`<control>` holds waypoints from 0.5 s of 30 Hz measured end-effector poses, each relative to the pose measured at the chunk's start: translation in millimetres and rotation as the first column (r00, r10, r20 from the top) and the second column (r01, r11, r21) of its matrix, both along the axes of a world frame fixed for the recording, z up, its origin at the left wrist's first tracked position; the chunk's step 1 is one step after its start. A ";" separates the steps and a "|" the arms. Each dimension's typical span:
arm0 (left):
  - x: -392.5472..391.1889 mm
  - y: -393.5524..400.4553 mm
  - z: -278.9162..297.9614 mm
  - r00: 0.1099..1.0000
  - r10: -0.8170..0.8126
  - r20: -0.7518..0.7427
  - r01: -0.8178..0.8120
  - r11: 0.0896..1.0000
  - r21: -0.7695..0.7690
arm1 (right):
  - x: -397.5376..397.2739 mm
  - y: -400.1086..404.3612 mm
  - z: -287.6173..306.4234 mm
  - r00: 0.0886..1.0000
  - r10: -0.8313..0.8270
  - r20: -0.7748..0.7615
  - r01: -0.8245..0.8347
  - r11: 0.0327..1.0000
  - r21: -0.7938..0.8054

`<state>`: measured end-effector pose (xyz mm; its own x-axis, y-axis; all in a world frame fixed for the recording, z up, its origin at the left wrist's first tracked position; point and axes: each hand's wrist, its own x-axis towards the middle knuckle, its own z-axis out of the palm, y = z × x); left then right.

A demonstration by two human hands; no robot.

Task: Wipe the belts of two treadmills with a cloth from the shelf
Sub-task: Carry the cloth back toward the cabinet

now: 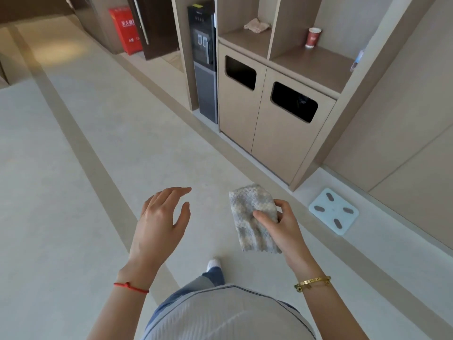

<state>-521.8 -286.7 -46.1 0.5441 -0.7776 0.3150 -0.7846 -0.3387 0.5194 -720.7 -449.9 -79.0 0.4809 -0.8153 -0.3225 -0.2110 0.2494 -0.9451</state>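
My right hand (282,224) holds a folded grey-and-cream cloth (252,212), thumb across its front, fingers curled behind it. The cloth hangs upright in front of me above the pale floor. My left hand (163,214) is raised beside it, palm inward, fingers relaxed and holding nothing. A second, beige cloth (256,25) lies crumpled in the left compartment of the shelf (247,42) ahead on the right. No treadmill is in view.
Under the shelf is a cabinet with two bin openings (294,101). A dark water dispenser (204,62) stands left of it, a red fire box (125,28) farther back. A red paper cup (313,37) stands on the right shelf. A pale blue scale (333,211) lies on the floor.
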 end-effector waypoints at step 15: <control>172.4 -309.4 3.2 0.949 -0.314 0.024 0.312 0.949 0.051 | 140.7 -254.9 -12.0 0.939 -0.343 -0.033 0.342 0.939 -0.030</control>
